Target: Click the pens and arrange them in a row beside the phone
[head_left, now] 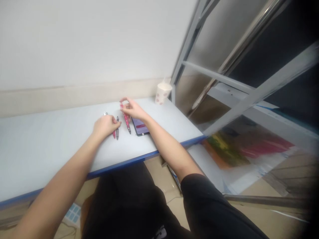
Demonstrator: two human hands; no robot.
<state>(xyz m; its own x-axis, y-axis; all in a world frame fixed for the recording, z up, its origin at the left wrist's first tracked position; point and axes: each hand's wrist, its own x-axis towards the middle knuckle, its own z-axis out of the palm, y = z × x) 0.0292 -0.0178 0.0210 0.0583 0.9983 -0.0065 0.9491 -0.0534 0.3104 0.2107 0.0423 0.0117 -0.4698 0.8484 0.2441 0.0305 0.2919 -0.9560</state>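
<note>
My right hand (131, 109) has its thumb and fingers around the upper part of a red pen (126, 121), whose dark tip points toward the table's front edge. To its left, my left hand (106, 125) is closed over the pens lying there, thumb and fingertips at a dark grey pen (117, 132). Another red pen (114, 134) shows partly from under that hand, the rest of it covered. A phone (140, 127) with a lit screen lies on the table just right of the red pen, partly hidden by my right forearm.
A paper cup (162, 93) with a straw stands at the back right of the white table (57, 139), by the wall. Along the right side rises a metal frame (219, 78), with plastic-wrapped items (231, 149) low behind it.
</note>
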